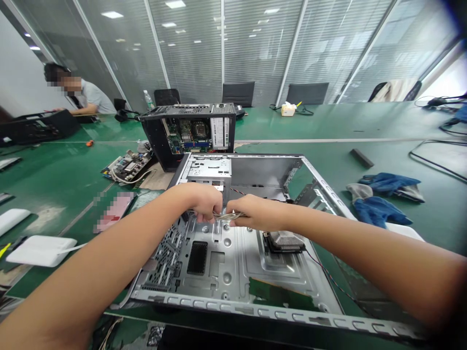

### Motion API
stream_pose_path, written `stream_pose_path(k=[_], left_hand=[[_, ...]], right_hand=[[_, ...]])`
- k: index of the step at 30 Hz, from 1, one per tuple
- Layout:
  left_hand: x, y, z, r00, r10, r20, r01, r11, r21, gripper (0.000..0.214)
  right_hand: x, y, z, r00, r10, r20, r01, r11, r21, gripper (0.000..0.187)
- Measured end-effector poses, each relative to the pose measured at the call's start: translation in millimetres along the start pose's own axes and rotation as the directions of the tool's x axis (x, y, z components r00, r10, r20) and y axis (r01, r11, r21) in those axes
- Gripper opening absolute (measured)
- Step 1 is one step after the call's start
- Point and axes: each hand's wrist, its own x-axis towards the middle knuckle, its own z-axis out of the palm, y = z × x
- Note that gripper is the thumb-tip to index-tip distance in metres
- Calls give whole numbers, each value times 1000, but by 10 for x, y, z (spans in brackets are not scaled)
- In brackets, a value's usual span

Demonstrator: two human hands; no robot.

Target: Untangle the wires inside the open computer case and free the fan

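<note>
A bundle of thin cables (224,216) stretches between my two hands, above an open computer case (241,253) lying on its side. My left hand (206,201) is closed around the bundle's left part, near the metal drive bay (208,167). On the right part of the bundle, my right hand (251,211) is pinched shut. Inside the case, below my right forearm, sits a CPU cooler (285,241) with a thin twisted wire (328,274) running off to the right. The cables' ends are hidden by my hands.
Behind the case stands a second open computer case (188,131) with its motherboard showing. A loose circuit board (129,165) and a pink object (115,211) lie left. Blue gloves (379,204) and a dark bar (362,158) lie right. A co-worker (87,97) sits far left.
</note>
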Motion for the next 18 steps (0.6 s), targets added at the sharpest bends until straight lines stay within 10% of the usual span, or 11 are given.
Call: stream_pose_path(k=[9,18], left_hand=[[-15,3,-5,999,33,-32,-32,998,57,13],[-27,0,-15,998,44,-39,-41,997,70,14]], right_hand=[[33,-62,-82,992,87,88,-112,937,331,34],[21,-59,-20,941,208,266,-338,578,742,34]])
